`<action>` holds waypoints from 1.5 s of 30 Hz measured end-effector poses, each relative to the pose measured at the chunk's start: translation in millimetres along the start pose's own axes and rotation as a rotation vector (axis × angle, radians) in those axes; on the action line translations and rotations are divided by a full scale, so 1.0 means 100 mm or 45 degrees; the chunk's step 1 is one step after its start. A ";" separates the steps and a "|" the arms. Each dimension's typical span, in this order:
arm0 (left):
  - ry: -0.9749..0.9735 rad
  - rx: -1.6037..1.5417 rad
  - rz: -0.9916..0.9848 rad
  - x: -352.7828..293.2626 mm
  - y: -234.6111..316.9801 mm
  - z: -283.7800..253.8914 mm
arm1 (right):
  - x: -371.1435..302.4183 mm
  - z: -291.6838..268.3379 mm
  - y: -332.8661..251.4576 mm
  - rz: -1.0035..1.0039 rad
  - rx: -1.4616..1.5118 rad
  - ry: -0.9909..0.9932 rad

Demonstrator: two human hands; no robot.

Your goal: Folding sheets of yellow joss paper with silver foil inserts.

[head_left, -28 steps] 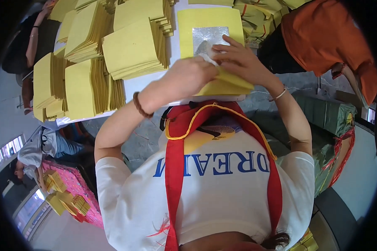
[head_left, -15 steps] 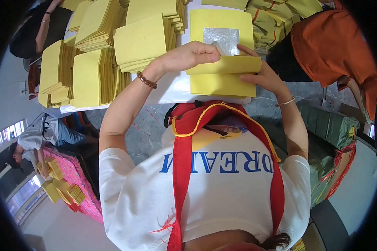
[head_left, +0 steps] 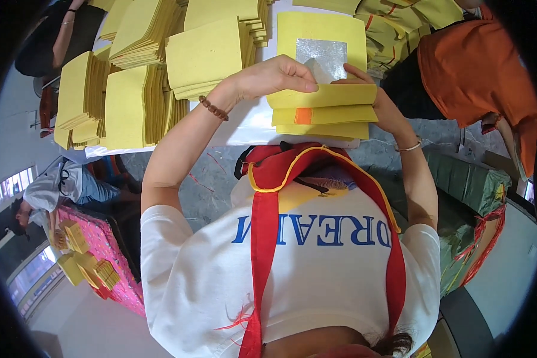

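Beside yellow paper stacks (head_left: 206,52), the left hand (head_left: 280,79) clamps its grip on a bent yellow sheet (head_left: 334,95) over the worktop (head_left: 232,137); the right hand (head_left: 391,113) meets its right end, closure unclear. Folding seems in hand, next needing aligned layers.

The folded paper (head_left: 322,94) was yellow, with an orange patch (head_left: 303,116) on its near part; the square (head_left: 333,51) on the far part shone silver. The stacks (head_left: 201,52) at left were yellow too, over a white table cover (head_left: 238,136). Nearer, red straps (head_left: 262,250) trimmed yellow crossed a white shirt (head_left: 328,280) with blue lettering. The left bracelet (head_left: 213,108) was brown, a co-worker's top (head_left: 474,65) at far right orange, and the speckled cloth (head_left: 95,238) at left pink.
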State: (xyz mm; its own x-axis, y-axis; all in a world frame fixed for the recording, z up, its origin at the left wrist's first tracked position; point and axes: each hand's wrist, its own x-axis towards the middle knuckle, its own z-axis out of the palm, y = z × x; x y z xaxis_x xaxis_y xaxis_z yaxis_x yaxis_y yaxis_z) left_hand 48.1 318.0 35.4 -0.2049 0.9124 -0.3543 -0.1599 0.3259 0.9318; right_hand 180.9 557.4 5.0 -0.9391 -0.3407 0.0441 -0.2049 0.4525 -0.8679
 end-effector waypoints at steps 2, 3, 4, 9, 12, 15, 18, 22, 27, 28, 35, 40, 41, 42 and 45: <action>0.002 0.041 0.061 0.00 -0.02 0.01 | 0.01 0.00 0.01 -0.040 -0.040 -0.012; 0.003 0.041 0.060 0.01 -0.04 0.00 | 0.02 0.00 0.02 -0.083 -0.081 -0.025; 0.018 0.044 0.076 0.01 -0.06 0.00 | 0.02 0.00 0.03 -0.083 -0.079 -0.026; 0.030 0.073 0.094 0.00 -0.08 0.02 | 0.01 0.02 0.03 -0.038 0.000 0.009; 0.100 0.123 0.179 -0.05 -0.01 0.11 | -0.02 0.03 0.09 0.032 0.158 0.045; 0.186 0.355 0.211 -0.12 0.04 0.16 | 0.00 0.01 0.03 -0.069 -0.050 0.014; 0.158 0.754 0.769 -0.14 -0.03 0.17 | 0.03 -0.01 0.04 -0.148 -0.093 -0.017; -0.051 0.850 0.611 -0.21 0.01 0.17 | 0.02 0.00 0.02 -0.108 -0.104 -0.002; -0.013 0.936 0.583 -0.24 0.01 0.19 | 0.02 -0.01 0.02 -0.117 -0.078 0.004; -0.039 0.913 0.556 -0.24 0.03 0.18 | 0.02 -0.01 0.01 -0.117 -0.079 0.005; -0.077 0.813 0.547 -0.20 -0.01 0.10 | 0.02 -0.02 0.02 -0.074 -0.105 -0.058; 0.085 0.715 0.572 -0.18 0.01 0.13 | -0.01 -0.13 0.04 -0.119 0.228 -0.181; 0.192 0.677 0.578 -0.18 0.03 0.16 | -0.02 -0.14 0.03 -0.034 0.493 -0.155; 0.196 0.680 0.579 -0.18 0.05 0.17 | -0.02 -0.14 0.03 0.049 0.758 -0.130; 0.286 0.693 0.515 -0.18 0.09 0.15 | 0.01 -0.18 0.07 0.066 0.440 -0.213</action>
State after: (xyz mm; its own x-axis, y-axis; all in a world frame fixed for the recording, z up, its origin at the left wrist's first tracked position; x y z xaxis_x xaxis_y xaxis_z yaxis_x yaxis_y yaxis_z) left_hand 64.4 308.4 50.8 -0.3498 0.9339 0.0742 0.4636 0.1037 0.8800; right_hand 173.7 575.5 7.5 -0.8819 -0.4675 -0.0608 -0.0265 0.1778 -0.9837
